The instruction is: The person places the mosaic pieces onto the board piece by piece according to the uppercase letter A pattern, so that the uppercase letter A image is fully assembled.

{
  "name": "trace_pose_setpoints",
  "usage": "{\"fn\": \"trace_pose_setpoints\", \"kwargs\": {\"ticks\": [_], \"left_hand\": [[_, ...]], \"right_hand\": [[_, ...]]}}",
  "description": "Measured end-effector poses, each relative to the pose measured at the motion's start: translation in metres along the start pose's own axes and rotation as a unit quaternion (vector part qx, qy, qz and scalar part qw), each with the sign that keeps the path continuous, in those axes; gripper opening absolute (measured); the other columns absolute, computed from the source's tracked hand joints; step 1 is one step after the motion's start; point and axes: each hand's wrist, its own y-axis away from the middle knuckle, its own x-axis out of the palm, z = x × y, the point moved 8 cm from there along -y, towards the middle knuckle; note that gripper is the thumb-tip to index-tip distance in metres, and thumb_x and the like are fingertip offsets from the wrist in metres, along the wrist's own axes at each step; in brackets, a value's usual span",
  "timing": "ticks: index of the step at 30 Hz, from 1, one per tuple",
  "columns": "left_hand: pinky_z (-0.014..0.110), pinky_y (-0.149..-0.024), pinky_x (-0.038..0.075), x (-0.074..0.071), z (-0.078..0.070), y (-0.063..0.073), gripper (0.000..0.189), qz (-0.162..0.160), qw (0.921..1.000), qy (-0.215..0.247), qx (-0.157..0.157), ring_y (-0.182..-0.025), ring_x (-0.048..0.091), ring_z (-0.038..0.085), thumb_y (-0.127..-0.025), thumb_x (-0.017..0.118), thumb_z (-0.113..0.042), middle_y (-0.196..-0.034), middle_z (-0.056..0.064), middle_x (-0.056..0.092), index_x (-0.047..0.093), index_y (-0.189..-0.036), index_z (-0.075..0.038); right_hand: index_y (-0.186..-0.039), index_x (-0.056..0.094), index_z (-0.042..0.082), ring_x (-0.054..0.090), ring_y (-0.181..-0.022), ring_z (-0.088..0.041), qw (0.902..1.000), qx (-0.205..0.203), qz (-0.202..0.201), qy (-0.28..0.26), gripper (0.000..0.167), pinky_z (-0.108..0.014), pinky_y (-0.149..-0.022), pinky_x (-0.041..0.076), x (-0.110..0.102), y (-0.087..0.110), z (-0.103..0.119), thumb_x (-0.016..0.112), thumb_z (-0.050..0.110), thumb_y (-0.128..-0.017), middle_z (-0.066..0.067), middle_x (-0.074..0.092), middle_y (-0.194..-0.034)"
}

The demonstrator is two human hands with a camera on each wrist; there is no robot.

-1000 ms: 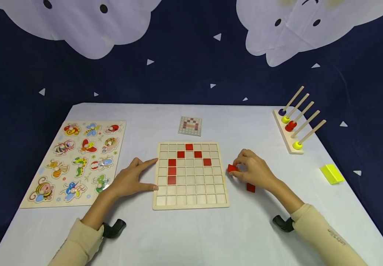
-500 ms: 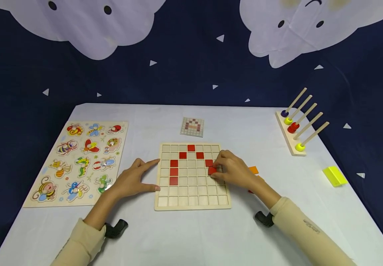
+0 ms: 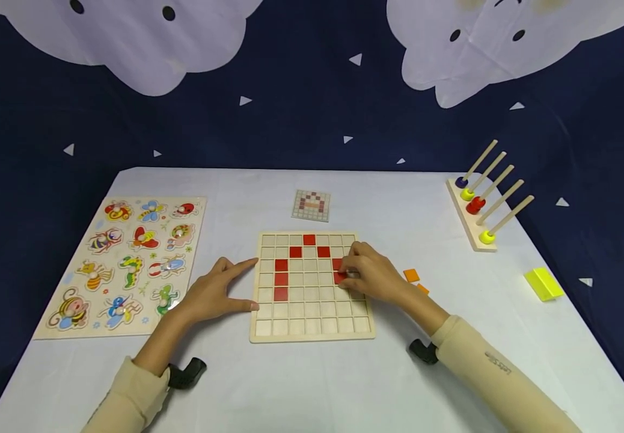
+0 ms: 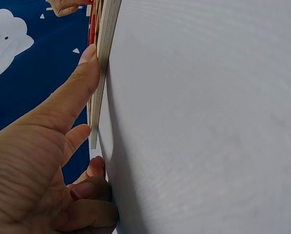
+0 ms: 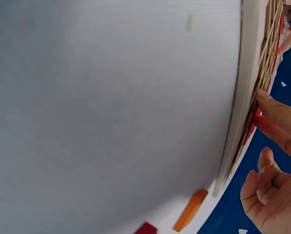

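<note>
A square wooden grid board (image 3: pixel 312 338) lies on the white table, with several red square tiles (image 3: pixel 281 279) in its cells. My left hand (image 3: pixel 211 293) touches the board's left edge with its outstretched index finger and thumb spread apart. At the board's right side my right hand (image 3: pixel 375 276) has its thumb and a finger on a red tile (image 3: pixel 339 278), just below another red tile. The right wrist view shows the fingertips right on red at the cell dividers. Part of that tile and the cells behind it are hidden by the hand.
A pattern card (image 3: pixel 311 205) lies behind the board. The insect puzzle (image 3: pixel 144 240) is at left. Orange tiles (image 3: pixel 411 275) and, in the right wrist view, a red piece (image 5: pixel 146 228) lie right of the board. Farther right are a peg stacker (image 3: pixel 471 216) and a yellow block (image 3: pixel 543 284).
My right hand has carried a red tile leftward from the table onto the board's right side, down to a cell. The orange tiles have come into view. My left hand stays at the board's edge.
</note>
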Motion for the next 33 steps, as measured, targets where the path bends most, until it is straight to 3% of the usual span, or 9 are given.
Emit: {"fn": "trace_pose_setpoints", "kwargs": {"ticks": [8,23,33], "left_hand": [[0.031,-0.062,0.036,0.003,0.001,-0.001,0.094,0.002,1.0,0.002,0.003,-0.072,0.044,0.018,-0.071,0.085,-0.052,-0.101,0.007,0.044,0.045,-0.15,-0.022],[0.031,-0.061,0.037,0.0,0.001,-0.001,0.094,0.002,1.0,-0.001,0.007,-0.07,0.043,0.018,-0.071,0.085,-0.051,-0.1,0.007,0.044,0.045,-0.15,-0.021],[0.031,-0.061,0.036,0.0,0.002,-0.001,0.094,0.003,1.0,0.004,0.004,-0.07,0.042,0.018,-0.071,0.085,-0.051,-0.099,0.007,0.044,0.044,-0.15,-0.021]], "right_hand": [[-0.107,0.076,0.012,0.042,-0.085,-0.013,0.9996,0.027,0.005,-0.009,0.035,-0.028,-0.068,0.039,-0.011,0.016,-0.005,0.086,0.029,-0.077,-0.002,0.053,-0.093],[-0.087,0.075,0.013,0.044,-0.083,-0.011,0.9938,0.081,-0.066,0.039,0.028,-0.028,-0.067,0.041,-0.042,0.113,-0.057,0.092,0.022,-0.067,0.003,0.051,-0.087],[-0.086,0.075,0.01,0.049,-0.085,-0.01,0.9943,0.076,-0.074,0.016,0.022,-0.032,-0.074,0.044,-0.036,0.123,-0.065,0.09,0.014,-0.07,0.005,0.052,-0.089]]}}
